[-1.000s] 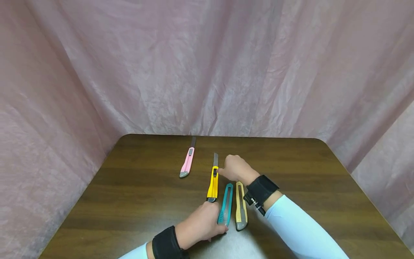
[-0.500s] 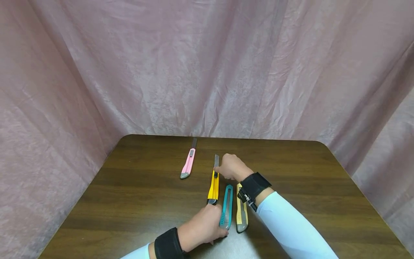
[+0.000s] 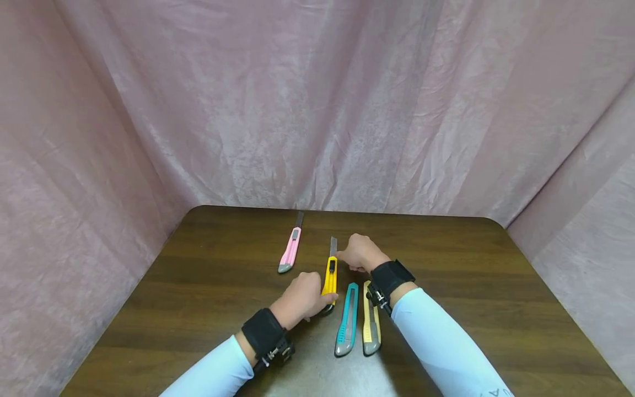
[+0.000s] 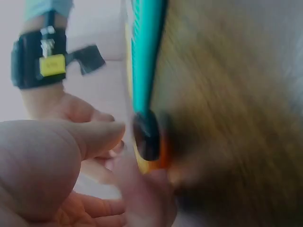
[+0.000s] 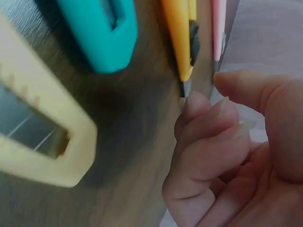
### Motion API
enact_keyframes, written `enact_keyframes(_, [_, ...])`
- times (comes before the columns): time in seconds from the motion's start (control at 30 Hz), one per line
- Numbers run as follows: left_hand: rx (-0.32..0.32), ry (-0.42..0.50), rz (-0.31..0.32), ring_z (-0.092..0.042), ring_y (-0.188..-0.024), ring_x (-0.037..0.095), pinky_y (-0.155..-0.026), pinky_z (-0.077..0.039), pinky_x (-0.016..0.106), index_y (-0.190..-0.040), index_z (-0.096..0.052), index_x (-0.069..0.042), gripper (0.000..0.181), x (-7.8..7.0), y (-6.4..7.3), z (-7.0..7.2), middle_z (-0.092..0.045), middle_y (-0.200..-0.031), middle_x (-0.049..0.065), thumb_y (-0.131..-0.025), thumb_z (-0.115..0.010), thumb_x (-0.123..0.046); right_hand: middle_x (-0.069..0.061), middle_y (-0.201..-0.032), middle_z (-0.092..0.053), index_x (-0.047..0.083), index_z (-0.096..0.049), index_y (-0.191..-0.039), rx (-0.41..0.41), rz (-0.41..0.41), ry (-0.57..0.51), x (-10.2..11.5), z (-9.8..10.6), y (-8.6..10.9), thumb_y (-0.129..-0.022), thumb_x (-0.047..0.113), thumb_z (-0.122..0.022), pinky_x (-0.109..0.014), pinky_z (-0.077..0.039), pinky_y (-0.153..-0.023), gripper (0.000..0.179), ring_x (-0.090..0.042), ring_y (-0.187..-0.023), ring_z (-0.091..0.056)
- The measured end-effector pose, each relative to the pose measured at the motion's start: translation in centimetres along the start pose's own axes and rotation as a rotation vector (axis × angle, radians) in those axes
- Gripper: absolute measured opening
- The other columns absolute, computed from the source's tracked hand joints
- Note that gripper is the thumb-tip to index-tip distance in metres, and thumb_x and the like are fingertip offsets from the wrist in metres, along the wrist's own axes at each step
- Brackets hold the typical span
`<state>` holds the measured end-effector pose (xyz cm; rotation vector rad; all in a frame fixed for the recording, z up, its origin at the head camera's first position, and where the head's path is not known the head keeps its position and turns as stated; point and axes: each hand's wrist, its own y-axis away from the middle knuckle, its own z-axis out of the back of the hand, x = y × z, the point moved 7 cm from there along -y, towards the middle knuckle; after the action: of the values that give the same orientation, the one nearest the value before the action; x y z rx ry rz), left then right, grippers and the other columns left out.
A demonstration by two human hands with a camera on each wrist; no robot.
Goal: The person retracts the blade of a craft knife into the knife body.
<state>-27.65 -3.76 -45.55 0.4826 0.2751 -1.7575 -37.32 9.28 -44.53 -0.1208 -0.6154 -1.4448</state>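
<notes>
Near, at yellow knife (image 3: 331,277), left hand (image 3: 300,296): cannot tell whether pinching
Far, beside blade (image 3: 333,246), right hand (image 3: 361,253): loosely curled, thumb (image 5: 241,90) apart

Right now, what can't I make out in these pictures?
Head view: part of the yellow cutter, hidden by the left hand.
Left wrist view: whether that hand grips it; too blurred.
Right wrist view: the yellow cutter's blade tip, behind the right hand.
Right wrist view: the back end of the pink cutter, cut off by the top edge.
</notes>
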Motion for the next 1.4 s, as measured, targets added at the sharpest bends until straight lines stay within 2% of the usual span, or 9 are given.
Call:
enact_keyframes(0.1, [0.066,0.023,0.048,-0.052,-0.032,0.012,-0.032,-0.047,0.022,-0.078,-0.051,-0.005,0.040,0.3,-1.3,-0.4,-0.051,-0.060,0.006,-0.080,-0.076,-0.037,-0.001,-0.046,-0.049,0.004,-0.068,-0.069,-0.012,0.001,-0.007,-0.5,0.6,-0.1,-0.091,0.041,-0.062,-0.024,-0.041,-0.037,0.043,-0.016,-0.039,-0.048])
enact_keyframes(0.3, [0.145,0.089,0.082,-0.056,-0.037,0.014,-0.038,-0.051,0.022,-0.088,-0.051,-0.002,0.034,0.0,-2.9,0.1,-0.054,-0.065,0.010,-0.082,-0.076,-0.024,-0.002,-0.047,-0.051,0.005,-0.065,-0.062,-0.061,0.025,-0.031,-1.1,2.6,0.2,-0.092,0.038,-0.062,-0.024,-0.043,-0.038,0.045,-0.016,-0.040,-0.049])
enact_keyframes(0.43, [0.141,0.225,0.099,-0.059,-0.040,0.016,-0.042,-0.052,0.024,-0.085,-0.052,-0.001,0.031,0.2,-3.3,0.5,-0.056,-0.064,0.011,-0.082,-0.075,-0.021,-0.005,-0.051,-0.057,0.004,-0.066,-0.061,-0.061,0.069,-0.122,-1.1,3.3,0.4,-0.093,0.038,-0.061,-0.026,-0.050,-0.041,0.046,-0.017,-0.042,-0.054])
enact_keyframes(0.53, [0.104,0.366,0.079,-0.060,-0.043,0.017,-0.043,-0.052,0.023,-0.084,-0.053,-0.003,0.030,0.3,-3.3,0.8,-0.058,-0.065,0.011,-0.082,-0.075,-0.023,-0.009,-0.059,-0.061,0.000,-0.067,-0.073,-0.048,0.101,-0.258,-1.1,3.4,0.4,-0.094,0.040,-0.058,-0.031,-0.055,-0.047,0.047,-0.020,-0.047,-0.058])
enact_keyframes(0.73, [0.034,0.634,-0.048,-0.063,-0.051,0.019,-0.047,-0.055,0.030,-0.094,-0.051,-0.006,0.033,-0.9,-2.8,0.8,-0.057,-0.074,0.011,-0.080,-0.077,-0.021,-0.018,-0.079,-0.064,-0.002,-0.064,-0.097,-0.043,0.232,-0.714,-0.9,3.0,1.0,-0.093,0.042,-0.059,-0.042,-0.058,-0.063,0.044,-0.029,-0.066,-0.064])
enact_keyframes(0.83, [0.013,0.705,-0.137,-0.063,-0.055,0.019,-0.047,-0.056,0.034,-0.096,-0.053,-0.008,0.032,-2.0,-2.3,0.7,-0.060,-0.075,0.008,-0.078,-0.077,-0.019,-0.016,-0.080,-0.064,0.001,-0.065,-0.097,-0.135,0.331,-0.835,-0.6,3.7,2.5,-0.094,0.038,-0.060,-0.045,-0.057,-0.066,0.038,-0.030,-0.069,-0.063])
enact_keyframes(1.1, [-0.027,0.840,-0.354,-0.064,-0.066,0.027,-0.049,-0.056,0.042,-0.107,-0.059,-0.010,0.022,-5.1,-0.1,1.9,-0.063,-0.084,0.002,-0.088,-0.066,-0.016,-0.006,-0.078,-0.067,0.008,-0.066,-0.088,-0.444,0.573,-0.860,0.7,6.8,8.5,-0.095,0.032,-0.059,-0.030,-0.056,-0.057,0.027,-0.024,-0.070,-0.063])
enact_keyframes(1.23, [-0.023,0.906,-0.415,-0.065,-0.069,0.027,-0.052,-0.056,0.047,-0.107,-0.059,-0.010,0.020,-6.4,1.0,2.7,-0.064,-0.087,0.005,-0.088,-0.066,-0.012,-0.006,-0.076,-0.067,0.006,-0.066,-0.086,-0.529,0.619,-0.867,1.4,8.1,11.4,-0.096,0.026,-0.059,-0.029,-0.056,-0.055,0.023,-0.024,-0.066,-0.062])
enact_keyframes(1.4, [-0.014,0.930,-0.478,-0.066,-0.071,0.027,-0.053,-0.057,0.045,-0.107,-0.059,-0.010,0.020,-7.3,1.7,3.1,-0.065,-0.088,0.005,-0.088,-0.066,-0.011,-0.014,-0.075,-0.066,-0.002,-0.065,-0.086,-0.594,0.651,-0.887,2.6,9.4,14.3,-0.096,0.015,-0.058,-0.032,-0.057,-0.056,0.020,-0.027,-0.065,-0.064])
